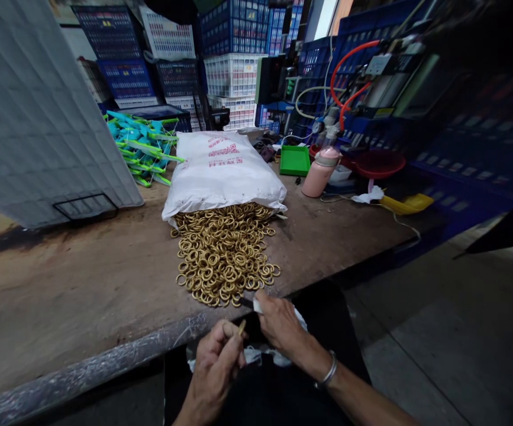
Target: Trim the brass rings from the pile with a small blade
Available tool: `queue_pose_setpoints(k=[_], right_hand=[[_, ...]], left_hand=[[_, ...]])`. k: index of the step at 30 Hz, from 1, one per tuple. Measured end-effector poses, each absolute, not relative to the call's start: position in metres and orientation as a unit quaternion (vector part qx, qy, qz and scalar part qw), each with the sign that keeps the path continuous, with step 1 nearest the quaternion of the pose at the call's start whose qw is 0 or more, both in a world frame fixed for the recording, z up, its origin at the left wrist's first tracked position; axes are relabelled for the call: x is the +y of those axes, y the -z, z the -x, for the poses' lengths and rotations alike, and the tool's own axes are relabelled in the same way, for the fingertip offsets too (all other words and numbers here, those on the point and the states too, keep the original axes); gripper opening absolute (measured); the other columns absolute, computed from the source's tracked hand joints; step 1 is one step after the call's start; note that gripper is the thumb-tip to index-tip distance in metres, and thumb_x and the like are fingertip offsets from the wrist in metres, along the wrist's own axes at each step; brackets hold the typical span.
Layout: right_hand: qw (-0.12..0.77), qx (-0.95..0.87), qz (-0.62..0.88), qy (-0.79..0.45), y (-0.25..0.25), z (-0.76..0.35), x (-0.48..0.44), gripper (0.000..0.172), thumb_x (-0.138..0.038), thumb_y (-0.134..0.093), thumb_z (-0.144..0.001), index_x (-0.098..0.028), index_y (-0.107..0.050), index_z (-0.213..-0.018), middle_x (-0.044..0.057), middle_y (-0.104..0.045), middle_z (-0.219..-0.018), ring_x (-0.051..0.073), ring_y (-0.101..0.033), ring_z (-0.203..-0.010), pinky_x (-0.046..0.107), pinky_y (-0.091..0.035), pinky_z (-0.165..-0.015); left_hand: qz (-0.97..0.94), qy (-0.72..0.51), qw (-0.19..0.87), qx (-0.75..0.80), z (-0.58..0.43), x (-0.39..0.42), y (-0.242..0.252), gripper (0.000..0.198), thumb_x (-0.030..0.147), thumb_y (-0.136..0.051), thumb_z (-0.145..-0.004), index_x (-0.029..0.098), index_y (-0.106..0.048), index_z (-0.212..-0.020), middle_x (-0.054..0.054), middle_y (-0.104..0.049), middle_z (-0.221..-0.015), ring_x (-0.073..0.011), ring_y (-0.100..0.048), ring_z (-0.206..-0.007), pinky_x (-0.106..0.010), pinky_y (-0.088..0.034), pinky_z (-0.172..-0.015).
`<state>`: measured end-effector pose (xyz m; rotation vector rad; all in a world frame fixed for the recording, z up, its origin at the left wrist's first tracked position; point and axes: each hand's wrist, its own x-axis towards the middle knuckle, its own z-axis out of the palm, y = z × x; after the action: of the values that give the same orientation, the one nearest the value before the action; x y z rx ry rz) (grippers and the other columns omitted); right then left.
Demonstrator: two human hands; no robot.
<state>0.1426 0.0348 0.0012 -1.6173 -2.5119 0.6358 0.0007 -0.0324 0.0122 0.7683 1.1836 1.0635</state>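
My left hand (pixel 215 361) is closed in a pinch on a brass-coloured ring (pixel 242 327), seen nearly edge-on just past the table's front edge. My right hand (pixel 283 324) is wrapped round a small tool (pixel 248 303) with a dark flat blade and a whitish handle; its exact kind is unclear. The blade points left, close to the near side of a heap of brass-coloured rings (pixel 220 254). These rings spill from the mouth of a white sack (pixel 225 177) lying on the table. White plastic or cloth (pixel 252 355) shows below my hands, partly hidden.
A grey panel (pixel 47 118) stands at the left, beside green and blue plastic pieces (pixel 145 148). Toward the back right are a green tray (pixel 294 161), a pink bottle (pixel 321 173), a red dish (pixel 379 164) and a machine with red tubing (pixel 342 74). Stacked crates (pixel 234 74) stand behind.
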Motion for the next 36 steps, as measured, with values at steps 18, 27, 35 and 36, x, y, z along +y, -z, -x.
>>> queue_pose_setpoints(k=[18, 27, 35, 36], right_hand=[[0.092, -0.834, 0.523, -0.149, 0.026, -0.118, 0.041, 0.027, -0.011, -0.043, -0.074, -0.02, -0.047, -0.099, 0.004, -0.06, -0.086, 0.016, -0.053, -0.074, 0.026, -0.027, -0.064], [0.234, -0.772, 0.502, -0.312, 0.012, -0.128, 0.057, 0.01, -0.016, -0.038, -0.08, -0.019, -0.047, -0.076, -0.002, -0.051, -0.064, 0.012, -0.047, -0.06, 0.022, -0.031, -0.057], [0.312, -0.664, 0.432, -0.524, 0.0, -0.13, 0.057, 0.024, -0.037, -0.038, -0.085, -0.018, -0.046, -0.072, -0.006, -0.045, -0.056, 0.009, -0.043, -0.055, 0.021, -0.035, -0.058], [0.312, -0.664, 0.422, -0.532, 0.0, -0.13, 0.056, 0.024, -0.037, -0.038, -0.085, -0.018, -0.046, -0.073, -0.006, -0.045, -0.056, 0.009, -0.042, -0.055, 0.021, -0.035, -0.058]], left_hand=[[-0.091, -0.536, 0.731, 0.414, 0.013, -0.028, -0.008, 0.023, 0.031, -0.066, -0.066, 0.016, -0.058, -0.081, -0.003, -0.059, -0.069, -0.0108, -0.053, -0.055, -0.017, -0.035, -0.042], [-0.15, -0.57, 0.679, 0.438, 0.01, -0.012, 0.005, 0.022, 0.032, -0.066, -0.068, 0.015, -0.056, -0.077, 0.0, -0.054, -0.068, -0.0102, -0.052, -0.057, -0.015, -0.034, -0.037], [-0.239, -0.526, 0.595, 0.558, 0.001, 0.007, -0.002, 0.039, 0.043, -0.061, -0.069, 0.019, -0.051, -0.098, 0.006, -0.05, -0.055, -0.0052, -0.038, -0.039, -0.013, -0.024, -0.034], [-0.248, -0.523, 0.595, 0.558, 0.001, 0.008, -0.003, 0.037, 0.043, -0.06, -0.069, 0.018, -0.053, -0.095, 0.006, -0.05, -0.054, -0.0048, -0.036, -0.038, -0.014, -0.022, -0.034]])
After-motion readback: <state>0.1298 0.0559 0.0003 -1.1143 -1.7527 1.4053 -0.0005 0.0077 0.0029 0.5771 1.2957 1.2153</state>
